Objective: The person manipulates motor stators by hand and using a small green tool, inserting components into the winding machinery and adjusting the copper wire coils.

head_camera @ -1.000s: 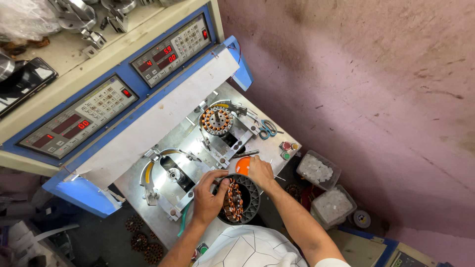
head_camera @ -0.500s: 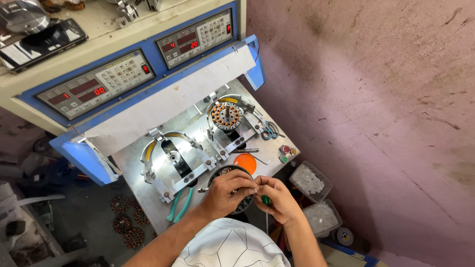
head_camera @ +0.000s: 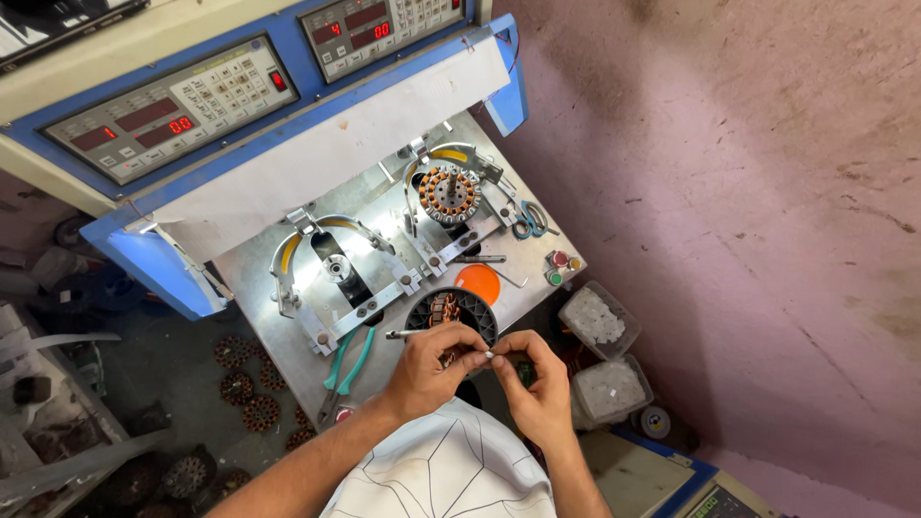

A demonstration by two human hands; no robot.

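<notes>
Your left hand (head_camera: 430, 369) and right hand (head_camera: 537, 384), fingers curled nearly closed, pinch at one black round stator (head_camera: 451, 315) on the metal plate (head_camera: 264, 288). Beyond it sit two winding fixtures; two clear tubs to its right.

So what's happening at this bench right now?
A person works at a winding machine's metal plate. Both hands meet over a black round holder with copper-wound parts inside: the left hand and right hand pinch something small and white between their fingers; what it is can't be told. A wound stator sits on the right fixture, the left fixture holds none. Green pliers lie beside the left hand.
</notes>
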